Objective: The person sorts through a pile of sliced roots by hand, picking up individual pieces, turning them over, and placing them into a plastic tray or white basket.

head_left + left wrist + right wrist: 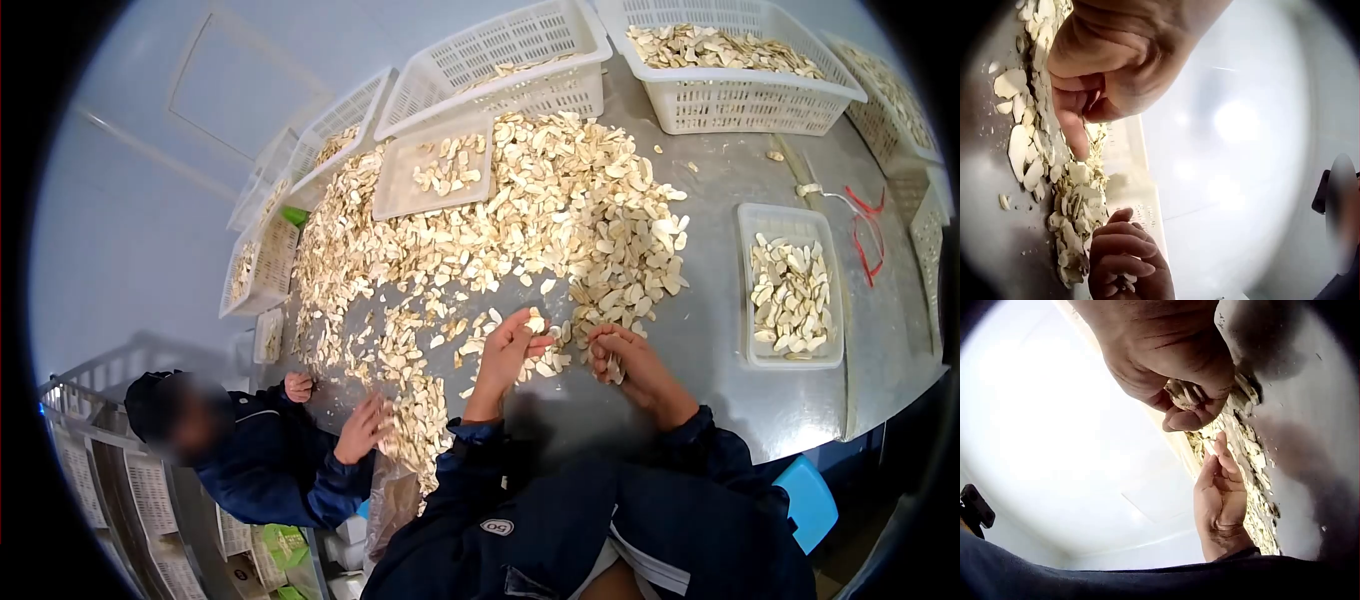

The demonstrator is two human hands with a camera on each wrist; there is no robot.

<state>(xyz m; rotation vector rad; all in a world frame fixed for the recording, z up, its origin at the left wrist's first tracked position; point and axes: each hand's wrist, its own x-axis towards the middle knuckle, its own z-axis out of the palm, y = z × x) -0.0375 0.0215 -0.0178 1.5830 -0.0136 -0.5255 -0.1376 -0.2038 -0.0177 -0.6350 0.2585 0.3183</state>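
Pale dried slices point(560, 200) lie in a broad heap over the metal table. My left hand point(508, 358) pinches one slice point(536, 321) between thumb and fingertips above the heap's near edge; the right wrist view shows this slice point(1211, 447) too. To its right, my right hand point(638, 370) curls round several slices point(614, 370), which show between the fingers in the right wrist view point(1186, 394). The two hands are apart. In the left wrist view, my left hand point(1110, 62) hides its own slice, with my right hand point(1129, 256) beyond.
A small white tray of slices point(838, 300) stands at the right, beside a red cord point(872, 240). Another tray point(384, 190) rests on the heap. Large baskets point(750, 105) line the far edge. At the left, another person's hands point(362, 428) are by the slices.
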